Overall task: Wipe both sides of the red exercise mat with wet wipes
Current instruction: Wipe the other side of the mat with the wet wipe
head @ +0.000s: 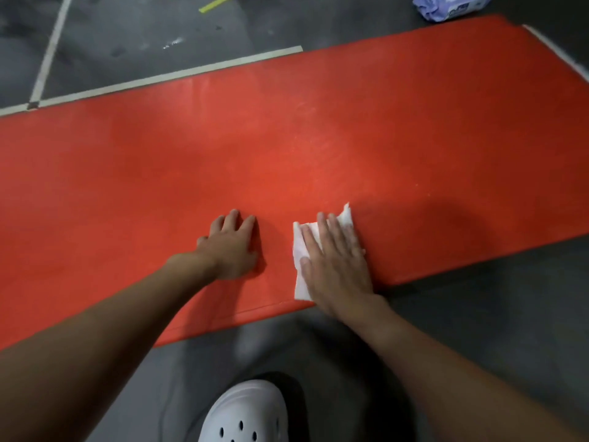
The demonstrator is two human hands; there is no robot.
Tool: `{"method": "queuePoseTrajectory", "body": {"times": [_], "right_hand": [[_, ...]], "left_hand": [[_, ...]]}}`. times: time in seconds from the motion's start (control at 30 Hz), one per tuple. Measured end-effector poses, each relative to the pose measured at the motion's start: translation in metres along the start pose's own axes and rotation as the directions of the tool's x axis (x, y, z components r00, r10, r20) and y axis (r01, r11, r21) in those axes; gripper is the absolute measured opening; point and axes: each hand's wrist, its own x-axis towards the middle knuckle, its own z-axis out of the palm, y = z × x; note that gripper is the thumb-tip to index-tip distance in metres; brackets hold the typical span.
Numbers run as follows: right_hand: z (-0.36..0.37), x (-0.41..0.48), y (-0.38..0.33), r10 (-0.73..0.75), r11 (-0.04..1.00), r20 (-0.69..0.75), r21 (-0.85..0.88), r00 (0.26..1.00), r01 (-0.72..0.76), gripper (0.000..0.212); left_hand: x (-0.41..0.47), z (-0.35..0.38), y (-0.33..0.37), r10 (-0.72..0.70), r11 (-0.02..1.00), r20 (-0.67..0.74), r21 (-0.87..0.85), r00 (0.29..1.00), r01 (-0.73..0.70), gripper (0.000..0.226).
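The red exercise mat (pixel 287 148) lies flat on the grey floor and runs across the whole view. My right hand (pixel 334 266) presses flat on a white wet wipe (pixel 301 247) near the mat's front edge, fingers spread over it. My left hand (pixel 232 247) rests palm down on the bare mat just left of the wipe, fingers apart, holding nothing. A pale blue pack of wet wipes (pixel 446 6) sits on the floor beyond the mat's far right corner.
The grey floor (pixel 127 33) carries pale painted lines (pixel 51 49) behind the mat. A yellow strip (pixel 216 3) lies at the top. My white clog (pixel 248 413) stands on the floor just in front of the mat.
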Motion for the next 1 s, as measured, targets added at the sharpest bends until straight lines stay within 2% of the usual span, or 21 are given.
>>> {"method": "queuePoseTrajectory", "body": {"times": [0.03,0.07,0.17,0.2,0.23,0.3,0.33,0.37,0.4,0.5,0.53,0.6,0.63,0.67,0.7,0.8,0.83,0.87,0.93,0.97,1.0], "right_hand": [[0.003,-0.002,-0.016,0.048,0.998,0.012,0.034,0.999,-0.049,0.065],[0.007,-0.007,-0.033,0.022,0.998,0.035,0.05,0.999,-0.023,0.067],[0.006,-0.007,-0.024,-0.298,0.954,0.081,-0.007,0.951,0.299,0.066],[0.002,0.0,-0.007,-0.346,0.937,0.064,-0.026,0.936,0.348,0.064],[-0.003,0.006,0.006,-0.313,0.949,0.034,-0.026,0.949,0.314,0.063],[-0.004,0.01,0.009,-0.035,0.999,0.011,-0.036,0.999,0.036,0.064],[0.0,0.01,-0.005,0.053,0.999,0.011,0.0,0.999,-0.053,0.065],[0.006,0.008,-0.022,0.066,0.997,0.024,0.024,0.998,-0.066,0.067],[0.011,0.006,-0.034,0.007,0.999,0.024,0.033,1.0,-0.007,0.068],[0.008,0.02,-0.009,-0.301,0.948,0.087,-0.083,0.949,0.309,0.069],[0.003,0.03,0.007,-0.291,0.95,0.084,-0.09,0.953,0.298,0.07],[-0.003,0.041,0.02,-0.02,0.998,0.037,-0.066,0.999,0.022,0.072],[-0.001,0.043,0.01,0.09,0.995,0.017,-0.037,0.996,-0.089,0.07],[0.001,0.041,-0.007,0.111,0.994,0.017,-0.004,0.994,-0.111,0.068],[0.005,0.038,-0.023,0.053,0.998,0.017,0.014,0.998,-0.053,0.068],[0.004,0.039,-0.012,-0.278,0.957,0.059,-0.067,0.959,0.282,0.072],[-0.002,0.047,0.003,-0.298,0.952,0.055,-0.063,0.953,0.301,0.072],[-0.006,0.054,0.013,-0.225,0.973,0.036,-0.04,0.974,0.226,0.07],[-0.003,0.058,0.008,0.038,0.999,0.007,-0.028,0.999,-0.038,0.065],[0.001,0.058,-0.007,0.075,0.997,0.003,-0.016,0.997,-0.075,0.065],[0.006,0.054,-0.022,0.032,0.999,0.011,-0.006,0.999,-0.032,0.066]], "left_hand": [[-0.001,0.001,-0.001,0.001,1.0,0.003,0.027,1.0,-0.001,0.084],[-0.002,0.003,0.0,-0.005,0.999,0.001,0.041,1.0,0.005,0.086],[0.0,0.0,0.004,-0.009,1.0,-0.042,0.012,0.999,0.01,0.077],[0.0,-0.001,0.003,-0.008,1.0,-0.051,-0.008,0.999,0.008,0.074],[0.001,-0.003,0.001,-0.004,1.0,-0.057,-0.016,0.998,0.003,0.073],[-0.001,-0.001,-0.003,0.003,1.0,-0.06,0.002,0.998,-0.003,0.075],[-0.002,0.0,-0.003,-0.002,1.0,-0.064,0.015,0.998,0.003,0.076],[-0.003,0.001,-0.001,-0.011,1.0,-0.068,0.021,0.998,0.012,0.075],[-0.003,0.001,0.003,-0.016,1.0,-0.072,0.019,0.997,0.018,0.073],[-0.002,-0.004,0.005,-0.01,1.0,-0.094,0.003,0.996,0.01,0.063],[-0.001,-0.005,0.002,0.0,1.0,-0.095,-0.003,0.995,0.0,0.063],[-0.001,-0.006,-0.003,0.016,1.0,-0.096,0.004,0.995,-0.016,0.064],[0.0,-0.006,-0.003,0.019,1.0,-0.098,0.014,0.995,-0.017,0.064],[0.0,-0.006,-0.002,0.015,1.0,-0.099,0.021,0.995,-0.013,0.064],[0.001,-0.007,0.001,0.01,1.0,-0.099,0.023,0.995,-0.008,0.062],[0.005,-0.011,0.004,0.004,1.0,-0.118,0.007,0.993,-0.003,0.053],[0.005,-0.011,0.002,0.014,1.0,-0.121,0.009,0.993,-0.013,0.052],[0.006,-0.011,-0.001,0.028,0.999,-0.123,0.021,0.992,-0.025,0.053],[0.006,-0.011,-0.003,0.039,0.998,-0.122,0.044,0.992,-0.034,0.056],[0.007,-0.013,-0.002,0.038,0.998,-0.122,0.044,0.992,-0.033,0.057],[0.009,-0.015,-0.001,0.035,0.999,-0.12,0.037,0.992,-0.031,0.058]]}}
